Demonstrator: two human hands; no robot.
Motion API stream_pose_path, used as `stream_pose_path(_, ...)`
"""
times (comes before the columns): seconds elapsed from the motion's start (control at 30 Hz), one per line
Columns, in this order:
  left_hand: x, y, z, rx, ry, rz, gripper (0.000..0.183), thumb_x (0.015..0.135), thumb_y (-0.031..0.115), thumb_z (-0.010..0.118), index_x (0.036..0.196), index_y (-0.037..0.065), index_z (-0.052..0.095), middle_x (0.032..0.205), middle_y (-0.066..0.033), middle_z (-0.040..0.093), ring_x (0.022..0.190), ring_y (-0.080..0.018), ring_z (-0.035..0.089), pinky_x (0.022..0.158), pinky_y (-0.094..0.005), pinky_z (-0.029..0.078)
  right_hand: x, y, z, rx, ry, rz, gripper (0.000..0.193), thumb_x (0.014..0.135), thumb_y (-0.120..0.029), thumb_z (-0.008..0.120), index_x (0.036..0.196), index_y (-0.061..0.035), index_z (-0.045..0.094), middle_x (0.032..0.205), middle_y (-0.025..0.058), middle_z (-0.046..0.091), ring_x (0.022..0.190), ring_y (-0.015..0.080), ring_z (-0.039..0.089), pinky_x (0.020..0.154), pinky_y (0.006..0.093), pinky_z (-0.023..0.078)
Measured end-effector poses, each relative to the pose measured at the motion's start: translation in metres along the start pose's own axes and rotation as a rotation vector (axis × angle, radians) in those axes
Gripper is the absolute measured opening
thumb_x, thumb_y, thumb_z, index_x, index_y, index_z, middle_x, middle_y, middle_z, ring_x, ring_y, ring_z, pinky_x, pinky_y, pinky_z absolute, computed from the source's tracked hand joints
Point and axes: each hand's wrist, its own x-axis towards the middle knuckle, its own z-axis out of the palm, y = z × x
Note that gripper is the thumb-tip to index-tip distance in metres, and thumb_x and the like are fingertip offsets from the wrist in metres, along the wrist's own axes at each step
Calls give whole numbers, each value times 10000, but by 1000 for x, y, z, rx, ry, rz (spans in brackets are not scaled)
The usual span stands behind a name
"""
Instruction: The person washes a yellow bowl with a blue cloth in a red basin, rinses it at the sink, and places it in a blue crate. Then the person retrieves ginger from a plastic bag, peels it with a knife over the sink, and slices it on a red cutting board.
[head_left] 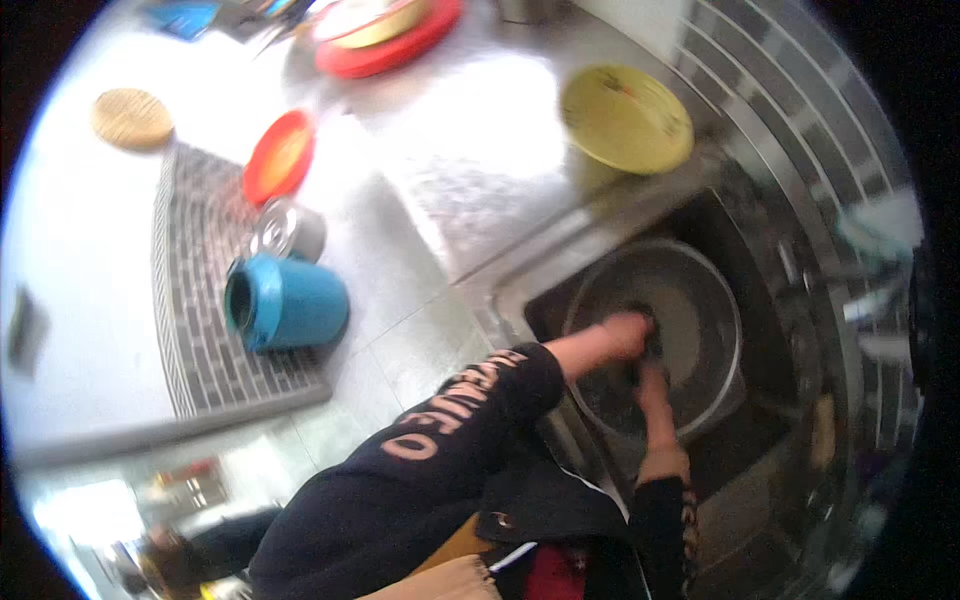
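Both my hands are inside a large round metal basin [738,345] that stands in the sink [765,425]. My left hand [627,334] is closed at the left part of the basin, against a small dark thing [652,348] too blurred to name. Just below it, my right hand [653,388] reaches in, with its fingers bent toward the same dark thing and partly hidden. A cloudy, pale patch shows on the bottom of the basin, beside my hands.
A yellow bowl [627,118] rests on the metal counter [470,190] beyond the sink. A tap [835,278] stands at the sink's right. Farther left are a blue jug [300,303], a metal pot [290,232], and an orange-red bowl [280,158]. Red and yellow basins [385,58] sit at the back.
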Motion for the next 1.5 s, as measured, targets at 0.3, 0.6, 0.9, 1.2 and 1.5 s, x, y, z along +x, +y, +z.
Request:
stream_pose_path(0.3, -18, 33, 18, -479, 115, 86, 487, 568, 238, 785, 994, 81, 610, 942, -145, 648, 932, -328, 612, 776, -422, 480, -46, -49, -154, 1248, 342, 36, 423, 784, -224, 659, 1155, -46, 561, 1193, 115, 537, 1116, 242, 500, 967, 365, 384)
stream_pose_path(0.6, -30, 87, -12, -1206, 573, 238, 396, 565, 25, 595, 957, 24, 650, 878, -112, 645, 906, -240, 605, 770, -338, 485, -46, -40, -124, 1568, 309, 105, 521, 872, -417, 610, 1229, -59, 482, 1170, 72, 529, 1110, 231, 495, 947, 405, 384)
stream_pose_path(0.9, -17, 82, -15, -816, 423, 274, 388, 584, 50, 603, 965, 35, 672, 1048, -133, 614, 1013, -258, 573, 830, -358, 474, -59, -64, -113, 2088, -81, 185, 734, 760, -579, 664, 1299, -139, 429, 1219, 52, 521, 1101, 236, 510, 890, 402, 442)
stream_pose_path(1.2, -63, 93, -61, 363, 222, 744, 770, 683, 195, 712, 1373, 183, 373, 1309, -169, 435, 1104, -381, 524, 909, -462, 467, -69, -54, -132, 1795, -192, 214, 495, 769, -449, 712, 1087, -119, 526, 884, 21, 569, 705, 164, 564, 440, 282, 438)
stream_pose_path(1.5, -30, 89, -15, 736, -49, 498, 445, 786, 183, 647, 1207, 100, 531, 1070, -120, 629, 912, -314, 652, 661, -429, 537, -64, -67, -143, 1066, -233, 340, 260, 705, -133, 743, 918, -87, 601, 734, 14, 566, 518, 140, 493, 449, 303, 419)
